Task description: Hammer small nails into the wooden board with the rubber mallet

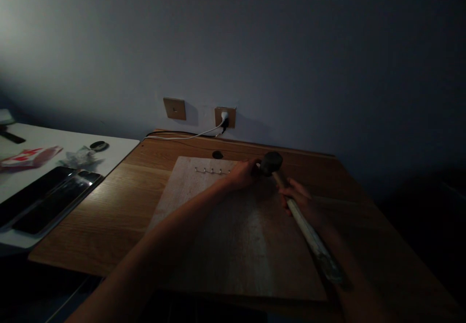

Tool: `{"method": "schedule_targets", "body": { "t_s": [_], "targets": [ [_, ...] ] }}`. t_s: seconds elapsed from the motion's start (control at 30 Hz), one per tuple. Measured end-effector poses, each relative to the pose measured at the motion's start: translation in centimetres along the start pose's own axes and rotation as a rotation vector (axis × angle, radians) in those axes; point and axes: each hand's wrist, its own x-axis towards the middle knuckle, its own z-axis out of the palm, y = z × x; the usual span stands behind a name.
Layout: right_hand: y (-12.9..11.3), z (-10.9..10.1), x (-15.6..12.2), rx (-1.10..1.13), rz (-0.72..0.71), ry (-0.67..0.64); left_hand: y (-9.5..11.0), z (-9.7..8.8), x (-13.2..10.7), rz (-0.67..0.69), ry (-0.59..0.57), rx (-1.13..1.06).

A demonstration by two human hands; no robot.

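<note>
A hammer (307, 233) with a dark, blunt head and a long wooden handle is gripped in my right hand (300, 199), partway up the handle. Its head is just right of the fingertips of my left hand (244, 173), over the far part of a wooden board (225, 245). The fingers of my left hand are closed in a pinch low over the board; what they hold is too dark and hidden to make out. Left of that hand, several small nails (212, 170) stand in a row along the board's far side.
The board lies on a wooden table (120, 206) against a wall. A plugged socket (224, 117) with cables and another wall plate (174, 108) are behind it. At left, a white table (120, 144) bears a dark-screened device (54, 204), a red-and-white packet (32, 158) and crumpled clear plastic (80, 158).
</note>
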Motion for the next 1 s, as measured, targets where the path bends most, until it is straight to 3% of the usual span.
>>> {"method": "schedule_targets", "body": {
  "t_s": [0.23, 0.43, 0.57, 0.67, 0.83, 1.0],
  "targets": [
    [-0.3, -0.2, 0.2, 0.065, -0.058, 0.072, 0.4, 0.1, -0.3, 0.08, 0.065, 0.167],
    [-0.6, -0.1, 0.6, 0.104, -0.1, 0.184, 2.7, -0.4, -1.2, 0.24, 0.164, 0.449],
    [-0.5, 0.6, 0.7, 0.095, -0.106, 0.294, 4.8, -3.4, -3.4, 0.477, 0.071, 0.559],
    [0.0, 0.6, -0.2, 0.096, -0.072, 0.469, 5.6, -7.1, -6.2, 0.528, 0.018, 0.551],
    [1.9, 0.2, -3.8, -0.15, 0.002, 0.502, 6.2, -12.7, -10.3, 0.306, -0.052, 0.526],
    [3.3, 2.7, -7.0, -0.235, -0.01, 0.451, 7.2, -14.2, -15.2, 0.172, -0.005, 0.48]
  ]
}}
